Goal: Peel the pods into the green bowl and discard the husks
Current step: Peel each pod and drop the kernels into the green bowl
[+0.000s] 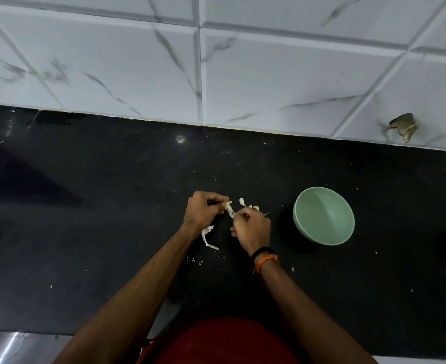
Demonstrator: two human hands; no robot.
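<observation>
A: Item one, the left hand (203,210)?
B: Above the black table (85,232), left of centre. Fingers curled; its grip pinches the upper end of a pale pod (228,208), at the fingertips on the hand's right side.

A: Item two, the right hand (252,227)?
B: Just beside the left, slightly nearer the person. Fingers curled inward; its grip pinches the lower end of the same pod. A black band and an orange band (265,260) sit at the wrist.

A: So the pod's place relative to both grips?
B: Stretched between them, a thin whitish strip running from the left fingertips down to the right knuckles, held clear of the table. Whether it is husk or kernel at each end, cannot tell.

A: Item three, loose husks?
B: One curled white strip (208,237) on the table, just below the left hand. Further pale pieces (245,204) lie just beyond the right hand, between hands and bowl. Small white flecks (198,261) scattered nearer the person.

A: Item four, the green bowl (323,216)?
B: Upright on the table, to the right of the right hand, near but apart. Nothing visible inside.

A: Surroundings?
B: White marbled wall tiles (243,61) behind the table; a red garment (224,342) at the bottom edge.
</observation>
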